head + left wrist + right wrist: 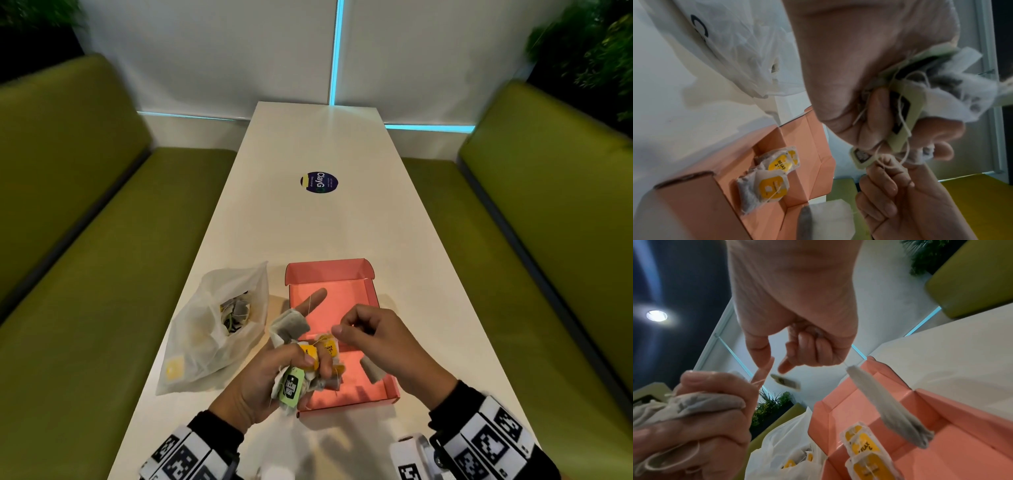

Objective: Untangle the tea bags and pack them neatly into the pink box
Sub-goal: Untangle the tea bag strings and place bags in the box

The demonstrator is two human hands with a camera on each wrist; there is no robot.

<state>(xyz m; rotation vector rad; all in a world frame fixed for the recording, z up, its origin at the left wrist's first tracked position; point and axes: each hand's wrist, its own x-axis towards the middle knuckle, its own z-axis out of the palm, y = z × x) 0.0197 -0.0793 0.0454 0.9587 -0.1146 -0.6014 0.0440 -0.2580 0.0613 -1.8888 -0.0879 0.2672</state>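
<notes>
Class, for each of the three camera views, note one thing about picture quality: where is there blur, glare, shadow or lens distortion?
Head view: wide-angle bending bows the green benches; soft hand shadows fall on the table. Left wrist view: the left hand looms large and soft, while tea bags in the pink box read clearer. Right wrist view: a ceiling light flares; the dangling tea bag is blurred.

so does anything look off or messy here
Yes: the left hand grips a crumpled clump of tea bags with strings knotted together, one looped over its raised finger. The right hand pinches a string with one tea bag dangling over the pink box. Nothing looks spilled.
</notes>
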